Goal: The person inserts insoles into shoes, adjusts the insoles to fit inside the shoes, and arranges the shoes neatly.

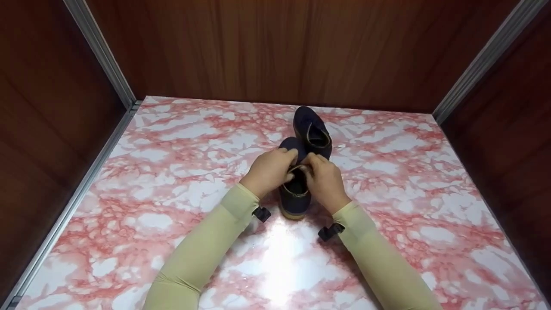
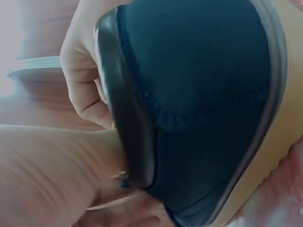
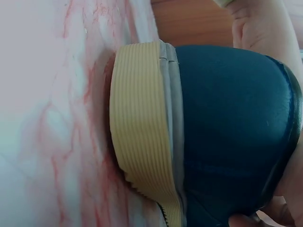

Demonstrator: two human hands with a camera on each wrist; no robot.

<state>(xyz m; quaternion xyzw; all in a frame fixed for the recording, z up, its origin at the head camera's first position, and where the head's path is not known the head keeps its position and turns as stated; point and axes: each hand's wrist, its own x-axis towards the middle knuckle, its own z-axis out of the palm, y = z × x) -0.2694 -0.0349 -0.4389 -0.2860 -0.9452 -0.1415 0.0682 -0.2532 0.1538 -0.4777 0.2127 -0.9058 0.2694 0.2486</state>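
Note:
A dark navy shoe [image 1: 295, 204] with a ribbed tan sole stands on the table, toe pointing away and heel toward me. My left hand [image 1: 271, 168] grips the left edge of its opening near the front, thumb inside the collar. On the opposite edge, my right hand [image 1: 325, 178] pinches the upper, its thumb also in the opening. The left wrist view shows the shoe's heel and side [image 2: 199, 71] close up, and the right wrist view its heel [image 3: 227, 109] and sole [image 3: 142, 104]. Both hands partly cover the lacing area.
The matching navy shoe [image 1: 306, 118] lies just beyond and slightly right, toe toward the back wall. The table [image 1: 155, 219] has a red and white marbled top. Brown wood-look panels [image 1: 267, 51] with metal corner rails [image 1: 103, 51] enclose the back and both sides.

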